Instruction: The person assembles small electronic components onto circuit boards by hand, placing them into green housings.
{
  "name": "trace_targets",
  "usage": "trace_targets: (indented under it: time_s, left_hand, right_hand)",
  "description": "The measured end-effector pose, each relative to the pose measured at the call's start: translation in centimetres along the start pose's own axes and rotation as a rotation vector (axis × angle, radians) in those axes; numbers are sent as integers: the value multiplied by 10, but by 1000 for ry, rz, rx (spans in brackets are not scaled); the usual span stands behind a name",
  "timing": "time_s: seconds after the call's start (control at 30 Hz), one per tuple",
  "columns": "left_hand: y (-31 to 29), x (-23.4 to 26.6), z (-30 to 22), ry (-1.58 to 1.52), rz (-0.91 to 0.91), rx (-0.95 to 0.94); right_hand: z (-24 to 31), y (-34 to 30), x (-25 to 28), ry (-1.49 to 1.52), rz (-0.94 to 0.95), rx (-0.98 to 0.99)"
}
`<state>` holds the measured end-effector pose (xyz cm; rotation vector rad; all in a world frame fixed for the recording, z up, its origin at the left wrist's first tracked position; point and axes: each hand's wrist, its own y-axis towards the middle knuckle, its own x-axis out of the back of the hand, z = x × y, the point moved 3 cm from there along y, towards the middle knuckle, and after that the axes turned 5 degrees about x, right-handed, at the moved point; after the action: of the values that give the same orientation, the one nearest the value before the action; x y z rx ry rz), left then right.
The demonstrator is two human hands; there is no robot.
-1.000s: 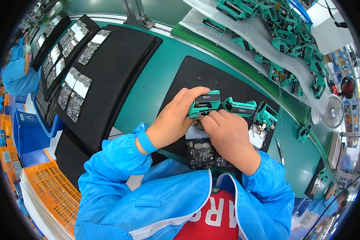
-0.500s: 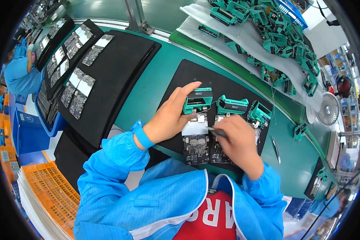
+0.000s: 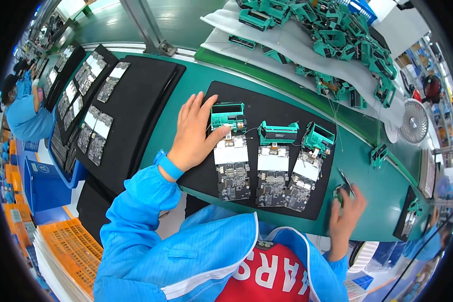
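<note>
My left hand (image 3: 192, 136) lies with its fingers spread beside the leftmost circuit board (image 3: 232, 173). Its thumb touches the joint where a green plastic frame (image 3: 227, 109) meets that board. Two more boards lie to the right, a middle one (image 3: 273, 176) and a tilted right one (image 3: 303, 178). A green frame (image 3: 278, 133) tops the middle board, and another frame (image 3: 319, 137) tops the right one. My right hand (image 3: 347, 214) is over the table at the right, slightly blurred, fingers apart. Metal tweezers (image 3: 344, 176) and a small dark item (image 3: 337, 193) are at its fingertips.
All three boards rest on a black mat (image 3: 267, 99). Many green frames (image 3: 337, 40) pile on white foam (image 3: 287, 35) behind. Black trays (image 3: 141, 95) with boards stand left, beside a blue bin (image 3: 45, 183). A white fan (image 3: 415, 121) stands right; a co-worker (image 3: 30, 116) is far left.
My right hand has moved right, from the middle board to beside the tweezers. My left hand has loosened from the left frame and spread its fingers. The view has shifted slightly.
</note>
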<state>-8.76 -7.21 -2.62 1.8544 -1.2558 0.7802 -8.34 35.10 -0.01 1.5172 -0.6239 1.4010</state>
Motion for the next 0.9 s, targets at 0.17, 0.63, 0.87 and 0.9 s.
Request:
trace_targets:
  time_s: [0.17,0.63,0.87,0.9]
  left_hand:
    - [1,1,4,-80,63,28]
    - [-29,11,-5,-1153,-35,188]
    - [-28,4,-82,-1186,-11,103]
    - [-28,1,-93,-1227,30,70]
  right_hand:
    - [49,-13,-15,258,83,-109]
    - [104,-31,-57,1792,46,-575]
    - [71,-40,-36,2160,-135,-732]
    - [58,-47,-30,2201,-221,-799]
